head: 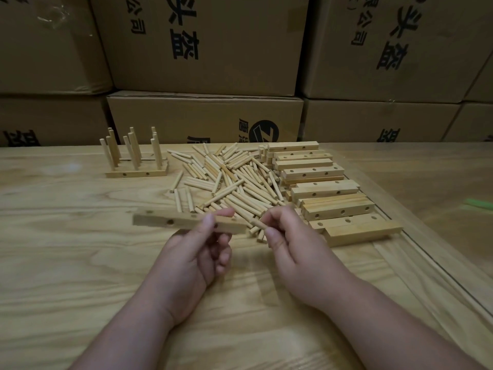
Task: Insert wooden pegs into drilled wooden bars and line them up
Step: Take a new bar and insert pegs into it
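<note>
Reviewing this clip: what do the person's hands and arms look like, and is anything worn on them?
Both forearms come in bare from the bottom edge, with no sleeve in view. The left hand and right hand wear no gloves. No ring, watch or wristband shows on either. Fingernails are short and unpainted.

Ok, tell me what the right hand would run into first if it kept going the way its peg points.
Most likely the wooden bar. The right hand pinches a peg aimed left at the bar's near end, which the left hand holds. Depth is unclear, so it could slip past.
</note>
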`<state>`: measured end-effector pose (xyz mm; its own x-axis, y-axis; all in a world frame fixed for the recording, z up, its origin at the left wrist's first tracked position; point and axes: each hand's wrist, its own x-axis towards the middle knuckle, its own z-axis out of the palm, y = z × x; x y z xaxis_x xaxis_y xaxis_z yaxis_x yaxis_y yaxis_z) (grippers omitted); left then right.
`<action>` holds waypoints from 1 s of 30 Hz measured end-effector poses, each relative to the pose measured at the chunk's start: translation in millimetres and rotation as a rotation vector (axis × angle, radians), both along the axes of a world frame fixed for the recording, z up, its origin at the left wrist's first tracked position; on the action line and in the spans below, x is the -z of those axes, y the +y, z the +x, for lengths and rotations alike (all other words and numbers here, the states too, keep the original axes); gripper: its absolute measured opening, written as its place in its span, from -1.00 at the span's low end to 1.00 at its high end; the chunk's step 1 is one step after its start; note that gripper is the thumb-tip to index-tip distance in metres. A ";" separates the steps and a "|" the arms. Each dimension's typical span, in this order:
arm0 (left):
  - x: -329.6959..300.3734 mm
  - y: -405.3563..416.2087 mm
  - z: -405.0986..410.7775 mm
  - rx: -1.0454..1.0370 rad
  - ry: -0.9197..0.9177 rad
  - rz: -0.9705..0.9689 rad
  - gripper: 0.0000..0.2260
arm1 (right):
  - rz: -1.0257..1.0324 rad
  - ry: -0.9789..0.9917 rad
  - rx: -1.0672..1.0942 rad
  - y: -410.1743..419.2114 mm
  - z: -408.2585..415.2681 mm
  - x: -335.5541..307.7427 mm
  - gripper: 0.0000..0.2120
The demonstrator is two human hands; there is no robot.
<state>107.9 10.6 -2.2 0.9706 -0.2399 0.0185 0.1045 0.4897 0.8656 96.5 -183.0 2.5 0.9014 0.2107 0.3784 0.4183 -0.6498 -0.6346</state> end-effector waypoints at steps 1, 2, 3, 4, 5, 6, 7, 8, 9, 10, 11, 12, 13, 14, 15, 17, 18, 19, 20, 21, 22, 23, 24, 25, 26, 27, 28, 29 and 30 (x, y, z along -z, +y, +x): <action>-0.8 -0.6 0.4 -0.034 0.016 0.003 -0.71 | 0.004 -0.001 0.001 0.1 0.1 0.9 -0.87; -1.3 -1.4 1.1 -0.069 0.029 0.007 -0.67 | 0.004 -0.005 0.004 0.2 0.3 1.8 -0.86; -1.4 -2.4 1.6 -0.092 0.038 0.009 -0.68 | 0.004 -0.009 0.009 0.4 0.6 2.0 -0.84; -2.0 -3.4 1.5 -0.100 0.040 0.011 -0.71 | 0.006 -0.013 0.014 0.4 0.7 2.2 -0.83; -1.8 -3.5 0.9 -0.105 0.042 0.010 -0.73 | 0.010 -0.020 0.018 0.4 0.7 2.0 -0.82; -1.9 -3.8 0.5 -0.115 0.050 0.005 -0.74 | 0.014 -0.033 0.022 0.1 0.5 1.7 -0.81; -2.5 -3.6 -0.1 -0.130 0.052 0.004 -0.70 | 0.019 -0.047 0.024 -0.2 0.2 1.2 -0.81; -2.5 -2.8 -0.1 -0.139 0.049 0.012 -0.65 | 0.020 -0.056 0.026 -0.6 -0.1 1.1 -0.80; -2.6 -2.4 -0.2 -0.145 0.041 0.023 -0.61 | 0.016 -0.058 0.027 -0.9 -0.2 1.1 -0.80; -3.8 -2.3 -0.5 -0.150 0.030 0.027 -0.59 | 0.009 -0.054 0.028 -1.0 -0.2 1.6 -0.80; -4.3 -2.0 -0.5 -0.152 0.020 0.027 -0.59 | 0.005 -0.048 0.026 -1.2 -0.2 2.3 -0.79; -3.8 -1.5 0.1 -0.154 0.014 0.027 -0.63 | 0.005 -0.046 0.024 -1.4 0.0 3.2 -0.79; -3.1 -0.8 1.0 -0.153 0.011 0.029 -0.67 | 0.006 -0.047 0.024 -1.6 0.3 3.8 -0.80; -2.1 -0.1 1.9 -0.146 0.014 0.027 -0.71 | 0.007 -0.050 0.023 -1.8 0.6 4.5 -0.80; -1.3 0.6 2.5 -0.141 0.023 0.023 -0.71 | 0.009 -0.053 0.018 -1.8 0.9 5.0 -0.80; -1.3 1.5 2.9 -0.141 0.041 0.014 -0.63 | 0.006 -0.057 0.007 -1.5 1.4 6.2 -0.80; -1.2 1.3 2.8 -0.135 0.046 0.007 -0.62 | 0.003 -0.061 0.005 -1.4 1.6 6.8 -0.80; -1.0 1.0 2.8 -0.119 0.050 0.000 -0.65 | 0.002 -0.066 0.004 -1.1 1.8 7.1 -0.80; -1.5 0.4 2.3 -0.101 0.055 0.008 -0.65 | 0.005 -0.073 0.006 -0.9 2.1 7.1 -0.79; -1.5 -0.1 1.8 -0.090 0.064 0.029 -0.60 | 0.009 -0.084 0.008 -0.7 2.1 6.7 -0.78; -1.6 -0.5 1.6 -0.089 0.073 0.051 -0.57 | 0.013 -0.100 0.010 -0.4 2.1 6.0 -0.77; -1.5 -0.7 1.9 -0.089 0.077 0.064 -0.58 | 0.022 -0.118 0.009 -0.2 1.9 5.4 -0.76; -1.3 -0.9 2.2 -0.088 0.074 0.076 -0.63 | 0.036 -0.132 0.008 0.1 1.6 5.0 -0.76; -1.5 -0.6 2.4 -0.085 0.066 0.092 -0.69 | 0.053 -0.142 0.009 0.0 1.3 4.7 -0.77; -1.8 -0.3 2.8 -0.079 0.061 0.107 -0.75 | 0.069 -0.147 0.013 -0.3 1.2 4.7 -0.78; -1.7 0.4 3.6 -0.067 0.059 0.121 -0.76 | 0.083 -0.142 0.017 -0.6 1.5 4.9 -0.80; -1.3 1.4 4.4 -0.050 0.058 0.135 -0.73 | 0.096 -0.127 0.020 -0.8 1.7 5.4 -0.82; -0.7 2.2 4.9 -0.036 0.053 0.153 -0.68 | 0.108 -0.111 0.020 -0.9 1.8 5.7 -0.83; -1.0 2.3 4.7 -0.034 0.046 0.178 -0.64 | 0.121 -0.104 0.021 -0.9 1.8 5.8 -0.84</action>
